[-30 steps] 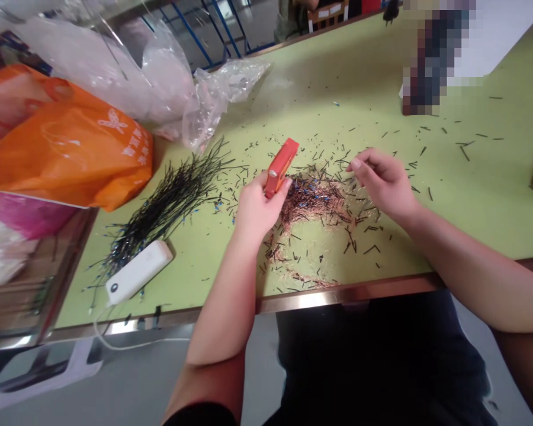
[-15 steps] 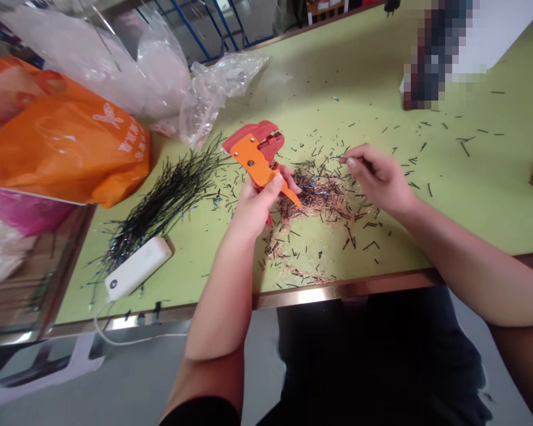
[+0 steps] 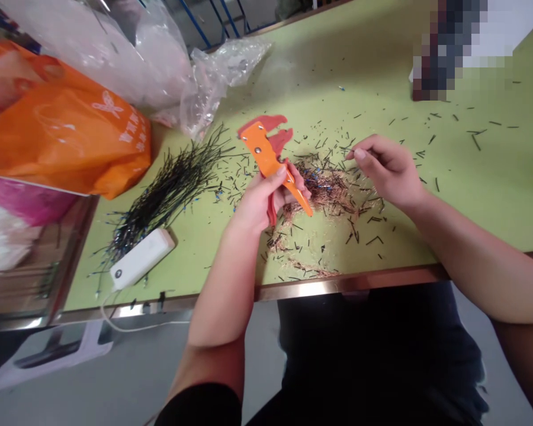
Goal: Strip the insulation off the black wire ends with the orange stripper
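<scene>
Swinging broadside, the orange-red tool (image 3: 262,151) is facing the right hand (image 3: 393,171) at three o'clock, left hand (image 3: 256,204) clamping it, the other's grip unclear.

Desk (image 3: 479,207): light green top, shiny metal trim (image 3: 311,289) along near edge. Mid-desk: heap of copper strands and black offcuts (image 3: 333,192), some blue bits mixed in. Loose black clippings (image 3: 375,239) scattered all round it, thinning to the right. Left: loose bundle of black wires (image 3: 166,186) lying at a slant, blue tips at near end. White power bank (image 3: 142,258) just beside that end; its white cable (image 3: 131,329) droops over the edge. Far left: orange printed bag (image 3: 71,127), crumpled clear plastic (image 3: 211,83) behind.
</scene>
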### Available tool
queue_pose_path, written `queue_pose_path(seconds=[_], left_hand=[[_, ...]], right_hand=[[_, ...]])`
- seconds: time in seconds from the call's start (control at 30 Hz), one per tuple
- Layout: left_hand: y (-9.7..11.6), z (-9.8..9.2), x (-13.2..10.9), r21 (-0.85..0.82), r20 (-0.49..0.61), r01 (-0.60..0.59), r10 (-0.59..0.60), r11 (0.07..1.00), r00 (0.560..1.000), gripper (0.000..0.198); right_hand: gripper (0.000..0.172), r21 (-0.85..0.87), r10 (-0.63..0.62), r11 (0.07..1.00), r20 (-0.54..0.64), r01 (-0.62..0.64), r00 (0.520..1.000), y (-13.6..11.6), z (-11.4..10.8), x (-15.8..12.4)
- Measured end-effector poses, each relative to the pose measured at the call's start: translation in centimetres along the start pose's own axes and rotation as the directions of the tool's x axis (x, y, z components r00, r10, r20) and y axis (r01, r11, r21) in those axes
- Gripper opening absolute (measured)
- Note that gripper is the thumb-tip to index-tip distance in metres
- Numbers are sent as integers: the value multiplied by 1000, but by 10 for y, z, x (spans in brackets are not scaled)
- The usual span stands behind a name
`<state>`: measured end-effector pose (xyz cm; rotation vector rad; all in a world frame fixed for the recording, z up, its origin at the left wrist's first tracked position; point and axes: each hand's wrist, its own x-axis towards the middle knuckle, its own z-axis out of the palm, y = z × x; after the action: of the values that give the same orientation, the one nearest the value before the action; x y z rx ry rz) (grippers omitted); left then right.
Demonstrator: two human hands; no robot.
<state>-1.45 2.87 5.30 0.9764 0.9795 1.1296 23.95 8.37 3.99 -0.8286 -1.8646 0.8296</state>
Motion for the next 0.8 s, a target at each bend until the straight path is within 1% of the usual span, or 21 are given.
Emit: queue_pose_path(seconds=[0.07, 0.13, 0.27, 0.4, 0.47, 0.57, 0.67, 0.73, 0.8], left_hand=[[4, -5, 3, 15, -78, -41, 42, 999, 996, 31], [6, -10, 5, 28, -126, -62, 65, 998, 990, 30], [4, -14, 10, 59, -177, -85, 94, 995, 980, 31], [3, -19, 10, 64, -234, -153, 164, 986, 958, 33], [6, -23, 10, 71, -272, -187, 199, 980, 942, 34], [9, -30, 9, 63, -282, -219, 228, 974, 932, 33], [11, -32, 9, 3, -278, -233, 225, 973, 934, 26], [9, -29, 9, -3, -273, -220, 211, 976, 939, 25], [7, -26, 9, 36, -255, -196, 199, 980, 946, 28]], right_hand=[[45, 14, -1, 1000, -7, 1, 1000, 0, 0, 0], [44, 27, -3, 1000, -6, 4, 1000, 0, 1, -1], [43, 18, -19, 1000, -18, 19, 1000, 1, -3, 1], [42, 16, -22, 1000, -77, 23, 997, 2, -8, 4], [40, 52, -12, 998, -117, 18, 993, 3, -8, 5], [36, 140, 1, 990, -150, 20, 989, 5, -7, 6], [31, 188, 3, 982, -143, 24, 990, 8, -7, 6], [30, 164, -9, 986, -142, 33, 990, 10, -7, 6], [32, 94, -24, 995, -135, 37, 991, 12, -9, 6]])
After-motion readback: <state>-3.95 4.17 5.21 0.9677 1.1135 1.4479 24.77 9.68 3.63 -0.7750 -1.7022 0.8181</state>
